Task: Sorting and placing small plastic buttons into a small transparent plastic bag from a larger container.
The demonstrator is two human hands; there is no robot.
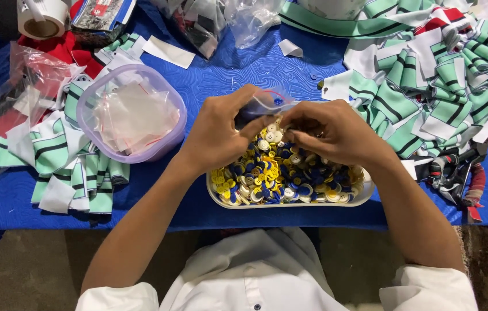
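White shirt (267, 276); small clear bag (267, 102) between left hand (221, 135) and right hand (330, 132).

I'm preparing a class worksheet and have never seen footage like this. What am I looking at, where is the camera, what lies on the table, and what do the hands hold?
There is one picture, from a camera on a person's head, looking down at their bare hands. The left hand and right hand together hold a small clear plastic bag over a white tray of yellow, blue and white buttons. On the blue table cover sit a lilac tub of empty bags and heaps of green striped fabric pieces.
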